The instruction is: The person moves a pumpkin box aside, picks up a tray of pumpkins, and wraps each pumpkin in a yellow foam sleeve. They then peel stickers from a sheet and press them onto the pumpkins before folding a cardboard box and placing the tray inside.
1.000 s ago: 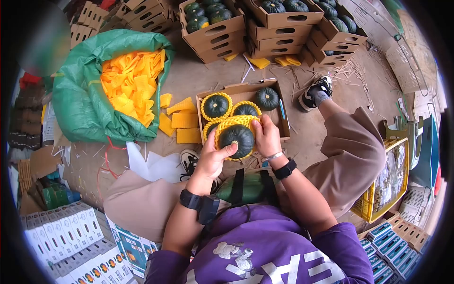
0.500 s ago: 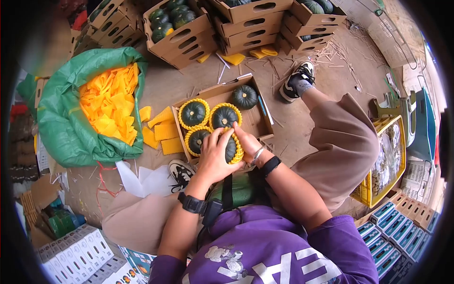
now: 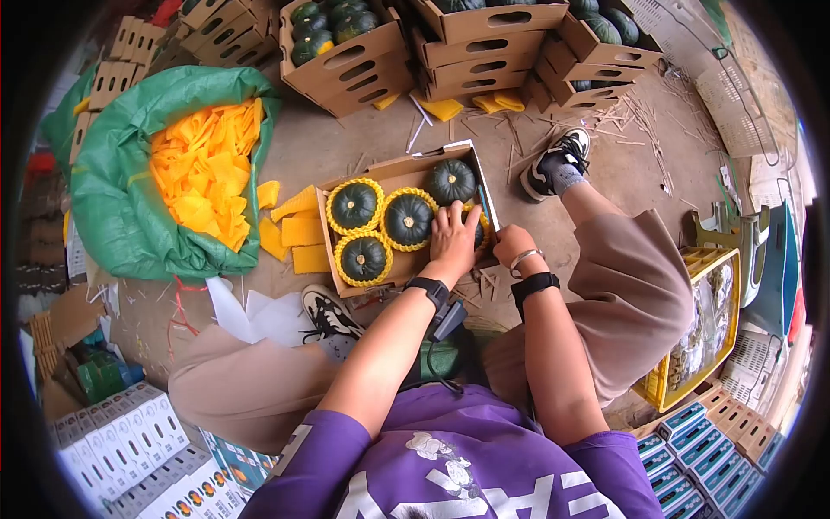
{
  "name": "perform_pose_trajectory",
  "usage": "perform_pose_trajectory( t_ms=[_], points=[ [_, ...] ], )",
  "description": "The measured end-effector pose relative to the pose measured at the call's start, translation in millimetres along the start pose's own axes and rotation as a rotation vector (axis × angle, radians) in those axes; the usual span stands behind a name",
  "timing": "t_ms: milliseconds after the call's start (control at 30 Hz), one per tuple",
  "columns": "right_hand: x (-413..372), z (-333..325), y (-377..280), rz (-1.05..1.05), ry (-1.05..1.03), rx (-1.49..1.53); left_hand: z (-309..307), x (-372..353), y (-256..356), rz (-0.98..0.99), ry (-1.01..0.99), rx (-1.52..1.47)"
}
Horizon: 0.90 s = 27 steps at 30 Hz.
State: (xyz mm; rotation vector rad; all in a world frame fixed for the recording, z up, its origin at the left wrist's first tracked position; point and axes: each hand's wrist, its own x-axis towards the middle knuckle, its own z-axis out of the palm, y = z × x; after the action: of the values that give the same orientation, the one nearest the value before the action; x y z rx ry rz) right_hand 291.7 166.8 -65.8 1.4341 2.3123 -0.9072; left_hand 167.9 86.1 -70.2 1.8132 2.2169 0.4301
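A shallow cardboard tray (image 3: 322,242) lies on the floor before me. In it, three dark green squashes in yellow foam nets show plainly: one squash (image 3: 354,206) at the upper left, another (image 3: 363,259) at the lower left and a third (image 3: 408,220) in the middle. A bare squash (image 3: 451,182) sits at the upper right. My left hand (image 3: 456,240) curls its fingers over a netted squash (image 3: 480,228) at the lower right, partly covering it. Beside the tray's right edge, my right hand (image 3: 517,247) is closed; its fingertips are near the rim, and their contents are hidden.
A green sack (image 3: 112,199) of yellow foam nets (image 3: 203,177) stands at left, with loose nets (image 3: 303,232) beside the tray. Stacked cartons (image 3: 350,73) of squashes line the back. My shoes flank the tray. At right stands a yellow crate (image 3: 666,372).
The netted squash my hands held together over the lower tray now sits at the lower right. My left hand followed it; my right hand moved to the tray's right edge. The view shifted slightly.
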Motion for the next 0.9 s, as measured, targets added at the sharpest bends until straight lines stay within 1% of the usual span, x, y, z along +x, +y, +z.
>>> perform_pose_trajectory(
  t_ms=[33, 100, 133, 167, 233, 267, 300, 333, 367, 400, 433, 467, 500, 567, 600, 633, 700, 767, 833, 867, 900],
  points=[
    [-1, 1, -1, -0.01, -0.003, 0.002, -2, 2, 0, -0.019, -0.071, -0.019],
    [-1, 0, -3, 0.009, 0.023, 0.006, -7, -1, -1, 0.025, -0.172, 0.03],
    [-6, -6, -9, 0.006, 0.032, -0.013, -17, -7, 0, 0.014, -0.158, -0.039],
    [-10, -14, -20, 0.004, 0.032, -0.014, -32, -6, -5, 0.012, -0.157, -0.039],
    [-21, -19, -44, -0.051, 0.601, 0.105, -60, -6, -26, 0.062, -0.154, -0.165],
    [-19, -17, -52, -0.124, 0.57, 0.138, -66, -2, -38, 0.009, -0.09, -0.059],
    [-15, -17, -61, -0.199, 0.539, 0.17, -72, -1, -45, 0.002, -0.146, 0.034],
    [-18, -22, -78, -0.141, 0.378, 0.055, -66, 0, -48, 0.009, -0.155, 0.077],
    [-15, -21, -87, -0.155, 0.251, -0.032, -57, 2, -53, 0.016, -0.155, 0.122],
    [-15, -18, -96, -0.134, 0.188, -0.156, -47, 4, -58, 0.016, -0.144, 0.118],
    [-15, -10, -100, -0.11, 0.123, -0.278, -34, 5, -66, 0.026, -0.093, 0.182],
    [-8, 8, -99, -0.088, 0.166, -0.399, -32, 6, -68, 0.035, -0.048, 0.245],
    [1, 19, -87, -0.089, 0.161, -0.402, -31, 5, -74, 0.031, -0.05, 0.242],
    [-9, 10, -87, -0.061, 0.058, -0.351, -42, 1, -82, 0.083, -0.103, 0.055],
    [-13, 5, -89, -0.045, 0.06, -0.334, -47, 2, -83, 0.043, -0.094, -0.019],
    [-13, 6, -91, -0.026, 0.046, -0.341, -47, 4, -83, 0.032, -0.087, -0.024],
    [-13, 15, -88, -0.097, 0.157, -0.389, -24, 0, -85, 0.184, 0.001, 0.152],
    [-11, 8, -93, -0.095, 0.093, -0.346, -13, -4, -84, 0.205, 0.126, 0.205],
    [-13, 7, -91, -0.129, 0.096, -0.344, -51, -8, -80, 0.146, -0.074, -0.038],
    [-17, 1, -96, -0.124, 0.094, -0.326, -62, -10, -88, 0.094, 0.042, -0.224],
    [-21, -5, -101, -0.11, 0.09, -0.306, -81, -12, -106, 0.07, 0.203, -0.303]
  ],
)
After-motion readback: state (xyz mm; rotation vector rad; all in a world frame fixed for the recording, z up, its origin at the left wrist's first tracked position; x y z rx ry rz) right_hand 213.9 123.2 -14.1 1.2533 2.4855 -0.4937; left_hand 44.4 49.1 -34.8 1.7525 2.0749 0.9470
